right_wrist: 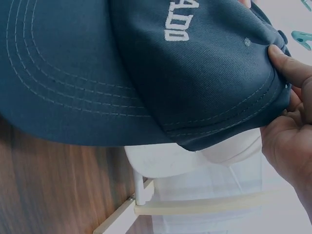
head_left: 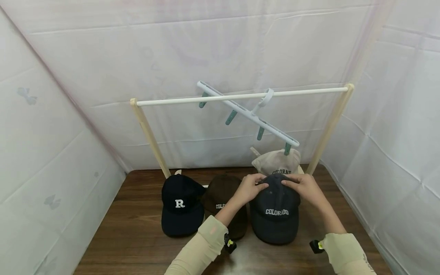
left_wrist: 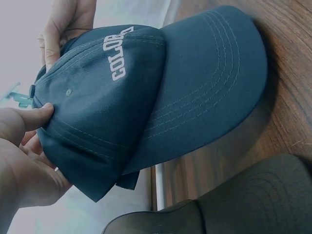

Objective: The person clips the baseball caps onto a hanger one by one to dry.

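Observation:
Both hands hold a dark blue-grey baseball cap (head_left: 275,206) with white COLORADO lettering, its brim toward me. The left hand (head_left: 251,188) pinches the crown's top left, thumb outside and fingers behind, as the left wrist view shows. On the crown's other side, the right hand (right_wrist: 295,97) pinches the fabric likewise. In the left wrist view the brim stands above the wooden table. Behind this cap is a cream cap (head_left: 275,161) with dark lettering; the hanger's lowest clip (head_left: 287,149) overlaps its top, and I cannot tell whether it grips it.
A pale blue clip hanger (head_left: 240,109) with green clips hangs slanted from the white rail (head_left: 309,92) of a wooden-post rack (head_left: 151,137). Left of the held cap sit a brown cap (head_left: 220,191) and a navy cap (head_left: 182,206) marked R. White fabric walls (head_left: 51,133) enclose the table (head_left: 127,229).

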A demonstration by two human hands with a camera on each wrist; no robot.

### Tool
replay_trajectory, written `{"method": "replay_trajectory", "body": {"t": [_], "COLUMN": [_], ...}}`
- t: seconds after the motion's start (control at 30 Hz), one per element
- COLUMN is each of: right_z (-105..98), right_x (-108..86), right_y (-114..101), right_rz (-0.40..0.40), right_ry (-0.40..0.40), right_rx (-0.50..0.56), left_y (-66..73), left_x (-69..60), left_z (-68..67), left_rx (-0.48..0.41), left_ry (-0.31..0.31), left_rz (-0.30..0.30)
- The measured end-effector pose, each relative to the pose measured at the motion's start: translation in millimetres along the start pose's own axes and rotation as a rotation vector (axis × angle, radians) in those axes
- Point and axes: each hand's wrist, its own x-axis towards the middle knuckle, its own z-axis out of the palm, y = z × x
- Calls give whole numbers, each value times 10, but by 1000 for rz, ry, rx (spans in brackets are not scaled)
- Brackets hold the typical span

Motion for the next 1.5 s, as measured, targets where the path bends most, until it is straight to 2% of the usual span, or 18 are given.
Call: {"method": "replay_trajectory", "body": {"t": [0.27, 0.5, 1.13, 1.3, 1.5], "right_z": [10, 5, 46, 85, 135], "right_x": [4, 26, 86, 115, 140], "right_y": [-45, -106, -281, -312, -322], "right_rz": [8, 3, 32, 34, 22], "right_ry": [29, 59, 78, 72, 64], "right_rx": [-5, -9, 21, 58, 90], "left_y": [48, 34, 83, 89, 95], "left_x": [-25, -12, -36, -46, -69], "left_z": [-41, -73, -190, -206, -207], "left_rx": [-19, -64, -122, -118, -180], "left_ry": [6, 7, 34, 57, 83], "left_rz": [-12, -7, 9, -3, -36]}}
